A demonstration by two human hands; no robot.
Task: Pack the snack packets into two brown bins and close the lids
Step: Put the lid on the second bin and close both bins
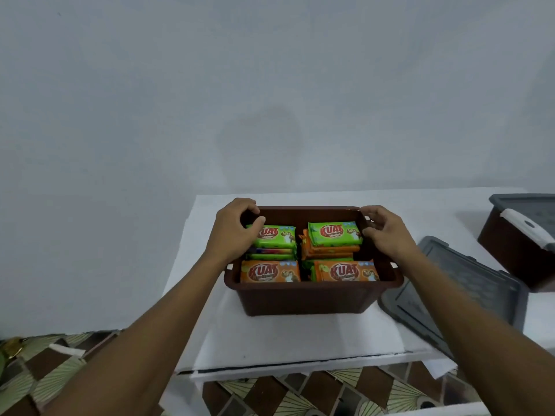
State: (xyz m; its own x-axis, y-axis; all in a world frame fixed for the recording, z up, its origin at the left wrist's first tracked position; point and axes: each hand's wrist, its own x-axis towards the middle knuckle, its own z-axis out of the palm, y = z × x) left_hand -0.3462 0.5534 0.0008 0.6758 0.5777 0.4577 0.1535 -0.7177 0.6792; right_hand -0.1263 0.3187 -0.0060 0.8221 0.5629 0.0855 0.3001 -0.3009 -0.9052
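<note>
Left hand (231, 228) and right hand (387, 232) curl fingers over the far rim of the full brown bin (306, 298). The grey lid (459, 283) alongside likely goes on next.

The white table (300, 334) is sitting in the middle of the shot, and a thin black line (270, 367) is running along its front edge. Behind the table, a plain pale grey wall (150, 85) is filling the whole upper half, with a faint darker smudge (264, 130) showing on it above the table. In front and to the left of the table, a patterned floor (45, 373) of brown squares and green fan shapes is spreading out. A white scrap (67, 350) is lying on it. Something gold (12, 347) is glinting farthest left of the table, too blurred to name.
</note>
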